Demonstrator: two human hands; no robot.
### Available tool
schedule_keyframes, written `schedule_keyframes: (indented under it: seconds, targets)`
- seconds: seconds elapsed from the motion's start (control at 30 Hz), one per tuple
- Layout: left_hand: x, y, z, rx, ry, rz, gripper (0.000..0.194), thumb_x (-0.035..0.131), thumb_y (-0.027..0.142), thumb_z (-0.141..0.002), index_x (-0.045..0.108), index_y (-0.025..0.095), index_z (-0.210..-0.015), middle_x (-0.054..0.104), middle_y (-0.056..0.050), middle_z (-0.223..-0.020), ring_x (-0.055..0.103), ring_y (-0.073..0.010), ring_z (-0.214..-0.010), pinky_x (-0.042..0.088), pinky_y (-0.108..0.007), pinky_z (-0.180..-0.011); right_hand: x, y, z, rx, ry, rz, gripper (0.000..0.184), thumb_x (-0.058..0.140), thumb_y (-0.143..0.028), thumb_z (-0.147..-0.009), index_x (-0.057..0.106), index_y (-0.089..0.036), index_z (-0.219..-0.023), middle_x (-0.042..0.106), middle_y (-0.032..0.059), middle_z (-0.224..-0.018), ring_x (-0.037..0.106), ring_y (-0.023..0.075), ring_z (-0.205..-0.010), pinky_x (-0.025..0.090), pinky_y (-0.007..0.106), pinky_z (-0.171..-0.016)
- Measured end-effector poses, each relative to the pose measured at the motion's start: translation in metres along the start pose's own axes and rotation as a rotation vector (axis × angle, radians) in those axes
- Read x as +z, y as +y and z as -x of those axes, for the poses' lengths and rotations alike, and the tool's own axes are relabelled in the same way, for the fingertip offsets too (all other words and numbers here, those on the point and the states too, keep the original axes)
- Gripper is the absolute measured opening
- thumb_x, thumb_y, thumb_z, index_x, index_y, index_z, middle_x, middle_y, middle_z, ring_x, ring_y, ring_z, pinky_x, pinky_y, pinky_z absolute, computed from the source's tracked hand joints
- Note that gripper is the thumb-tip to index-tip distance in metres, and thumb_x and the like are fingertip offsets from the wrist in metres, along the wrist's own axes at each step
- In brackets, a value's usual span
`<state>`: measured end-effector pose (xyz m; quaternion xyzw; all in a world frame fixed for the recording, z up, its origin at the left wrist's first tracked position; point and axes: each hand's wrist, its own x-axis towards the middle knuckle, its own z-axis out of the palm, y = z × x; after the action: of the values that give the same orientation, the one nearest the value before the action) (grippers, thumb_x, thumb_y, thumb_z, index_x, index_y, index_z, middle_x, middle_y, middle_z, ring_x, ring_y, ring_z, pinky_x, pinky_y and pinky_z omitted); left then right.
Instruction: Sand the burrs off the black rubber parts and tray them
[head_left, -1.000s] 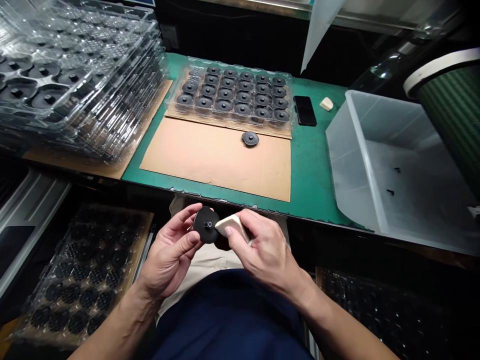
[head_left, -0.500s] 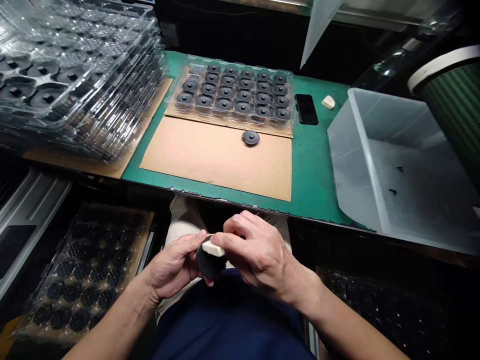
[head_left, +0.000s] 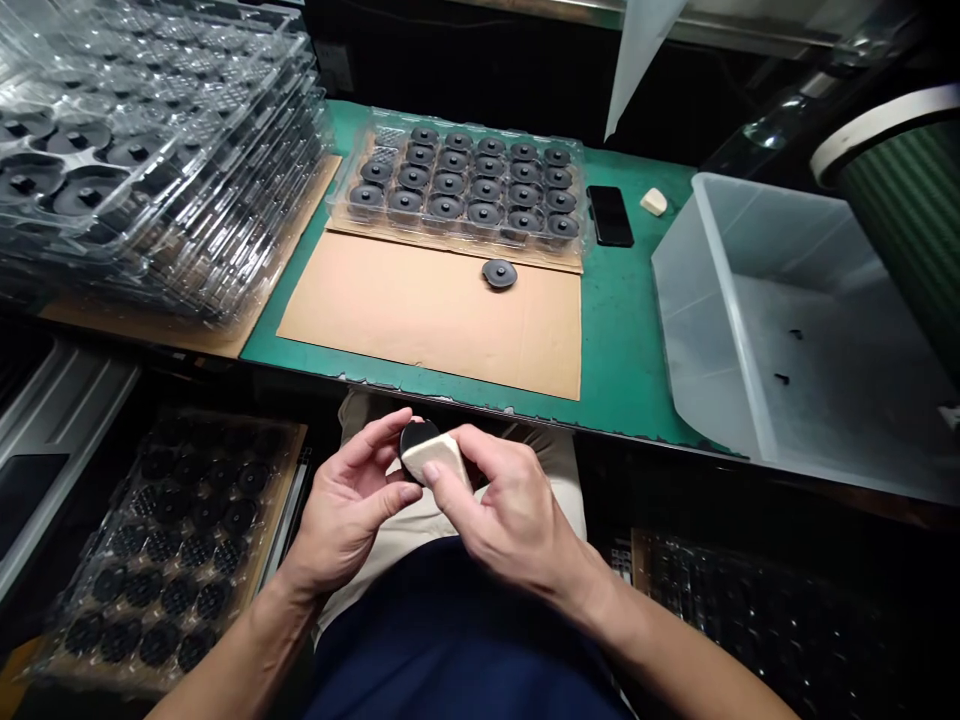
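My left hand (head_left: 346, 510) pinches a small black round disc part (head_left: 416, 434) over my lap, below the table's front edge. My right hand (head_left: 508, 515) grips a beige eraser-like block (head_left: 436, 458) and presses it against the disc, covering most of it. On the table, one loose black disc (head_left: 499, 273) lies on a cardboard sheet (head_left: 420, 310). Behind it stands a clear blister tray (head_left: 346, 190) filled with several of the same black discs.
A tall stack of clear trays (head_left: 150, 150) fills the table's left. A translucent bin (head_left: 787, 310) sits at right, with a black phone (head_left: 609, 215) and a second beige block (head_left: 653, 201) beside it. Trays of discs (head_left: 165, 540) lie low at my left.
Both hands dropped toward my lap with the block rubbing over the disc, then rose again; the disc is now tilted and mostly hidden behind the block.
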<state>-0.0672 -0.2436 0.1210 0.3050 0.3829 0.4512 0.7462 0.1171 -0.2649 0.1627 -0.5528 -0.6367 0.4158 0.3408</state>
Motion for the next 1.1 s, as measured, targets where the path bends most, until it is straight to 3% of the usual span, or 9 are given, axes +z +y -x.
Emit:
schedule_keyframes:
  seconds: [0.13, 0.27, 0.57, 0.73, 0.83, 0.9, 0.97, 1.03, 1.1]
  targets:
    - [0.007, 0.007, 0.004, 0.082, 0.036, -0.025, 0.063, 0.088, 0.007, -0.075, 0.072, 0.034, -0.130, 0.071, -0.005, -0.133, 0.069, -0.0207, -0.117, 0.057, -0.024, -0.099, -0.005, -0.010, -0.005, -0.090, 0.021, 0.059, 0.024, 0.052, -0.027, -0.104, 0.053, -0.018, -0.082, 0.051, -0.0009, -0.074, 0.042, 0.0147, -0.064, 0.029, 0.030, -0.062]
    - [0.007, 0.015, 0.005, 0.081, 0.089, -0.004, 0.062, 0.090, 0.009, -0.072, 0.074, 0.032, -0.127, 0.072, -0.005, -0.132, 0.067, -0.0206, -0.119, 0.056, -0.024, -0.100, -0.014, -0.004, -0.008, -0.135, 0.022, 0.242, 0.026, 0.052, -0.025, -0.102, 0.047, -0.019, -0.078, 0.046, -0.0020, -0.071, 0.039, 0.0151, -0.064, 0.028, 0.031, -0.064]
    - [-0.013, 0.017, 0.011, -0.189, -0.069, 0.075, 0.054, 0.080, 0.014, -0.085, 0.070, 0.026, -0.136, 0.075, -0.008, -0.126, 0.068, -0.0184, -0.113, 0.054, -0.020, -0.098, -0.023, 0.004, -0.008, -0.274, -0.049, 0.549, 0.020, 0.048, -0.026, -0.110, 0.058, -0.018, -0.094, 0.055, 0.0042, -0.088, 0.046, 0.0222, -0.081, 0.031, 0.036, -0.075]
    - [-0.020, 0.011, 0.014, -0.317, -0.166, 0.099, 0.054, 0.083, 0.021, -0.083, 0.071, 0.021, -0.135, 0.073, -0.012, -0.131, 0.069, -0.0208, -0.113, 0.054, -0.020, -0.095, -0.024, 0.003, -0.010, -0.368, -0.153, 0.554, 0.019, 0.046, -0.020, -0.109, 0.064, -0.016, -0.104, 0.059, 0.0090, -0.100, 0.050, 0.0244, -0.087, 0.036, 0.039, -0.077]
    - [-0.013, 0.004, 0.015, -0.342, -0.190, 0.150, 0.053, 0.083, 0.024, -0.082, 0.071, 0.023, -0.134, 0.072, -0.011, -0.131, 0.070, -0.0220, -0.111, 0.056, -0.022, -0.093, -0.024, 0.006, -0.015, -0.436, -0.173, 0.404, 0.022, 0.046, -0.017, -0.109, 0.065, -0.015, -0.120, 0.063, 0.0104, -0.111, 0.056, 0.0252, -0.095, 0.042, 0.039, -0.081]
    - [-0.006, 0.002, 0.015, -0.311, -0.181, 0.174, 0.053, 0.082, 0.023, -0.084, 0.070, 0.025, -0.136, 0.070, -0.010, -0.135, 0.068, -0.0233, -0.117, 0.055, -0.025, -0.097, -0.024, 0.012, -0.016, -0.405, -0.096, 0.169, 0.028, 0.047, -0.017, -0.110, 0.061, -0.018, -0.133, 0.063, 0.0093, -0.118, 0.060, 0.0237, -0.101, 0.047, 0.037, -0.087]
    - [0.001, 0.003, 0.015, -0.258, -0.152, 0.187, 0.056, 0.080, 0.021, -0.085, 0.067, 0.028, -0.139, 0.068, -0.010, -0.139, 0.064, -0.0251, -0.125, 0.053, -0.029, -0.104, -0.024, 0.020, -0.015, -0.258, 0.043, -0.096, 0.028, 0.050, -0.020, -0.111, 0.060, -0.021, -0.137, 0.065, 0.0072, -0.114, 0.063, 0.0209, -0.096, 0.052, 0.033, -0.085]
    - [0.006, 0.007, 0.013, -0.199, -0.118, 0.192, 0.059, 0.078, 0.021, -0.087, 0.063, 0.029, -0.143, 0.067, -0.010, -0.140, 0.061, -0.0264, -0.131, 0.050, -0.032, -0.109, -0.021, 0.031, -0.010, -0.059, 0.160, -0.328, 0.018, 0.054, -0.030, -0.112, 0.063, -0.020, -0.124, 0.064, 0.0040, -0.096, 0.062, 0.0180, -0.078, 0.053, 0.027, -0.069]
    - [0.010, 0.010, 0.012, -0.149, -0.092, 0.180, 0.059, 0.077, 0.020, -0.088, 0.061, 0.029, -0.145, 0.068, -0.011, -0.139, 0.060, -0.0272, -0.133, 0.048, -0.033, -0.112, -0.015, 0.039, -0.002, 0.087, 0.158, -0.511, 0.027, 0.055, -0.043, -0.113, 0.064, -0.018, -0.107, 0.056, -0.0004, -0.075, 0.051, 0.0142, -0.058, 0.043, 0.022, -0.051]
